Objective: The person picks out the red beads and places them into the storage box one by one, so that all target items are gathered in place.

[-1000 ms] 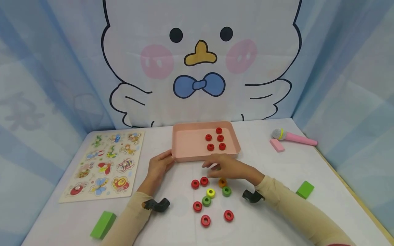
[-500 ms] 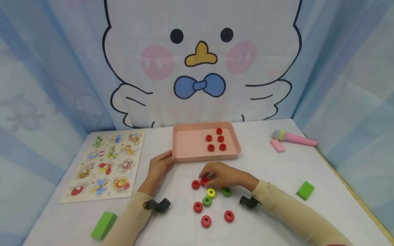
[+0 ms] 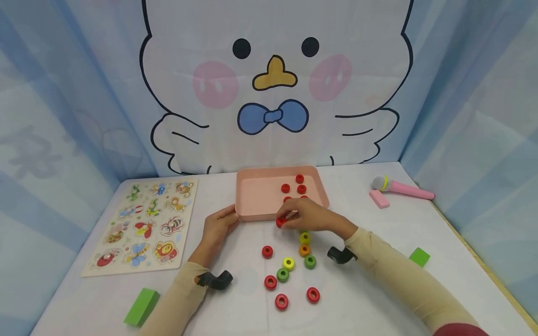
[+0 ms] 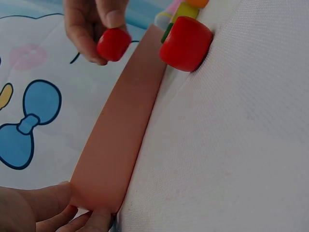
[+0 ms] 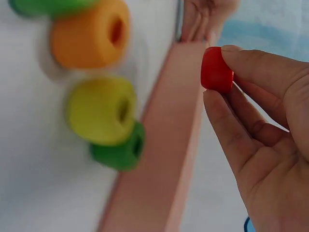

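My right hand [image 3: 286,219] pinches a red bead [image 3: 280,222] between thumb and fingertips, just in front of the pink tray's [image 3: 256,198] near wall. The right wrist view shows that red bead [image 5: 216,70] over the tray wall [image 5: 164,159]; the left wrist view shows the bead [image 4: 113,44] too. My left hand [image 3: 229,217] grips the tray's front-left corner [image 4: 120,140]. Several red beads [image 3: 301,189] lie inside the tray, some hidden by my right hand. Loose red [image 3: 267,252], yellow [image 3: 288,263], orange [image 3: 304,250] and green beads [image 3: 310,262] lie on the white table nearer me.
An insect puzzle board [image 3: 143,224] lies at the left. Green blocks sit at the front left [image 3: 140,306] and at the right [image 3: 419,256]. A pink toy microphone [image 3: 401,188] and a pink block [image 3: 378,198] lie at the back right. Fabric walls surround the table.
My right hand came down on the bead cluster, picked up one red bead and carried it up to the tray's front wall. The left hand stayed on the tray corner.
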`<state>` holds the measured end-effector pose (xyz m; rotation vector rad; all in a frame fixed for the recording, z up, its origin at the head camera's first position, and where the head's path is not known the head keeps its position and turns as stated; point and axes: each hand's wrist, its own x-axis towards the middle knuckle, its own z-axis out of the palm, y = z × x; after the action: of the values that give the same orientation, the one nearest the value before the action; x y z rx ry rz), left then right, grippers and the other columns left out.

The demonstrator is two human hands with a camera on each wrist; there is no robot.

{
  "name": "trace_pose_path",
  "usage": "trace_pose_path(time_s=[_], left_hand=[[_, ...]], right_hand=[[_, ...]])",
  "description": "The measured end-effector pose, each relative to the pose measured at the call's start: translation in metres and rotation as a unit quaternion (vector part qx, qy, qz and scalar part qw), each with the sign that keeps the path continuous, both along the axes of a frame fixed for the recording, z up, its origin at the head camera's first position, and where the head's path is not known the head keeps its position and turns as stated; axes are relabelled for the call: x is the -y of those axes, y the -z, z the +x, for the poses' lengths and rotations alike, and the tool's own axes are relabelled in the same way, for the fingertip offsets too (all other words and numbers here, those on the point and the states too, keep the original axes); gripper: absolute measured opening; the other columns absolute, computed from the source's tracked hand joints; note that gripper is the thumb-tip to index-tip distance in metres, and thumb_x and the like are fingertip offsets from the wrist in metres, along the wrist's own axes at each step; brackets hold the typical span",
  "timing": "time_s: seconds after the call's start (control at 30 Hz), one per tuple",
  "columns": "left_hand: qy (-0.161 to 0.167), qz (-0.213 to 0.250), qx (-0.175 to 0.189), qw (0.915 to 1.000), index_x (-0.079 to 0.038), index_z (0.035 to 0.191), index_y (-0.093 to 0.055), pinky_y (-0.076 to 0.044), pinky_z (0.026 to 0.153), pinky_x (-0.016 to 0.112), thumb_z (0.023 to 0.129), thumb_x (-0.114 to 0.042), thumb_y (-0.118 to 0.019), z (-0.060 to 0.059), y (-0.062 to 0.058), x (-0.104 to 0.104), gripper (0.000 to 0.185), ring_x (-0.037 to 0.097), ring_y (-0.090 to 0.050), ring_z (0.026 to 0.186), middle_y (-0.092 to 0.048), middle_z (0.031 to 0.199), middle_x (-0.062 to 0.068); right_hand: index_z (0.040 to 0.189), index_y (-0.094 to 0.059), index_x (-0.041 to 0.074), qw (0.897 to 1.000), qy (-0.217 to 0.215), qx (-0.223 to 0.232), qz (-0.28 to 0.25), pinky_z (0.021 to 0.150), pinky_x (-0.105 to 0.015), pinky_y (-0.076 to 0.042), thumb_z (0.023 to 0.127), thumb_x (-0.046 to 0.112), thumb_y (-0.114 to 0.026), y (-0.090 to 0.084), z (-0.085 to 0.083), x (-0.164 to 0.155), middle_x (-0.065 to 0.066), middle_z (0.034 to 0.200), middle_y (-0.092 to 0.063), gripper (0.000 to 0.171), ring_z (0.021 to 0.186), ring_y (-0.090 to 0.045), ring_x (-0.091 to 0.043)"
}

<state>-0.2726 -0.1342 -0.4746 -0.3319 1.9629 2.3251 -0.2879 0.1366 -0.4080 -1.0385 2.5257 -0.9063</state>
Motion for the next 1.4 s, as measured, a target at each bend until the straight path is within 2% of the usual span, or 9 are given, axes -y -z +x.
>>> trace_pose_path(time_s=[0.1,0.23,0.33,0.47,0.67,0.83,0.97,1.13,1.4], left_hand=[[0.0,0.001,-0.001,1.0,0.001,0.138,-0.054,-0.05,0.096,0.027,0.095,0.0,-0.061,0.0,0.001,0.001,0.044,0.026,-0.055,0.124,-0.053,0.14,0.016],[-0.001,0.003,-0.001,1.0,0.001,0.138,-0.054,-0.049,0.097,0.027,0.095,0.0,-0.061,0.0,0.001,0.003,0.044,0.026,-0.055,0.124,-0.053,0.14,0.016],[-0.006,-0.001,0.001,1.0,0.001,0.138,-0.054,-0.049,0.098,0.028,0.094,0.0,-0.062,0.0,0.001,0.004,0.044,0.026,-0.055,0.124,-0.053,0.14,0.016],[-0.007,0.001,0.0,1.0,0.002,0.137,-0.055,-0.049,0.099,0.03,0.094,0.001,-0.062,0.001,0.003,0.006,0.043,0.027,-0.055,0.124,-0.053,0.14,0.016],[-0.005,0.004,-0.004,1.0,0.003,0.136,-0.056,-0.049,0.098,0.03,0.094,0.0,-0.063,0.003,0.002,0.006,0.042,0.027,-0.055,0.124,-0.054,0.139,0.017],[-0.007,0.002,-0.008,0.9999,0.002,0.135,-0.056,-0.049,0.098,0.029,0.093,0.0,-0.063,0.001,0.002,0.005,0.042,0.027,-0.055,0.124,-0.054,0.138,0.017],[-0.009,0.001,-0.013,0.9999,0.003,0.135,-0.056,-0.049,0.098,0.03,0.093,0.001,-0.063,0.001,0.002,0.004,0.043,0.028,-0.055,0.123,-0.055,0.137,0.018],[-0.007,0.004,-0.021,0.9998,0.005,0.134,-0.056,-0.048,0.1,0.032,0.093,0.001,-0.064,0.0,0.002,0.003,0.042,0.029,-0.055,0.124,-0.055,0.137,0.019],[-0.009,-0.002,-0.011,0.9999,0.002,0.134,-0.058,-0.048,0.099,0.032,0.093,0.001,-0.064,-0.002,0.003,0.001,0.042,0.027,-0.056,0.123,-0.056,0.137,0.017]], right_hand=[[0.117,-0.07,0.007,0.999,0.026,-0.039,0.006,0.089,-0.03,-0.056,0.088,0.013,-0.075,-0.011,-0.019,0.0,0.001,0.11,-0.065,0.03,0.104,-0.061,-0.02],[0.118,-0.07,0.005,0.996,0.053,-0.065,0.007,0.086,-0.032,-0.057,0.088,0.012,-0.075,-0.016,-0.047,0.002,-0.004,0.111,-0.067,0.031,0.102,-0.061,-0.025],[0.119,-0.07,0.003,0.996,0.07,-0.055,0.005,0.087,-0.032,-0.056,0.088,0.012,-0.075,-0.014,-0.068,0.007,-0.005,0.11,-0.068,0.033,0.102,-0.063,-0.023],[0.122,-0.067,0.004,0.994,0.105,-0.018,0.016,0.093,-0.034,-0.053,0.09,0.015,-0.074,-0.009,-0.091,0.013,-0.005,0.113,-0.068,0.035,0.105,-0.06,-0.022],[0.126,-0.066,0.008,0.987,0.152,0.008,0.043,0.098,-0.042,-0.049,0.091,0.023,-0.072,-0.007,-0.115,0.022,-0.005,0.116,-0.065,0.038,0.107,-0.055,-0.024],[0.128,-0.065,0.008,0.985,0.164,0.035,0.051,0.101,-0.041,-0.047,0.093,0.018,-0.07,-0.008,-0.127,0.029,-0.007,0.118,-0.063,0.037,0.108,-0.052,-0.026],[0.127,-0.065,0.008,0.982,0.17,0.048,0.064,0.098,-0.038,-0.049,0.092,0.015,-0.069,-0.004,-0.133,0.032,-0.007,0.118,-0.061,0.035,0.107,-0.051,-0.026],[0.128,-0.064,0.009,0.981,0.175,0.05,0.072,0.095,-0.038,-0.05,0.092,0.017,-0.07,0.002,-0.14,0.034,-0.007,0.118,-0.059,0.037,0.104,-0.052,-0.027],[0.131,-0.062,0.011,0.977,0.183,0.07,0.087,0.094,-0.038,-0.05,0.092,0.021,-0.07,0.006,-0.147,0.037,-0.007,0.12,-0.057,0.041,0.105,-0.051,-0.027]])
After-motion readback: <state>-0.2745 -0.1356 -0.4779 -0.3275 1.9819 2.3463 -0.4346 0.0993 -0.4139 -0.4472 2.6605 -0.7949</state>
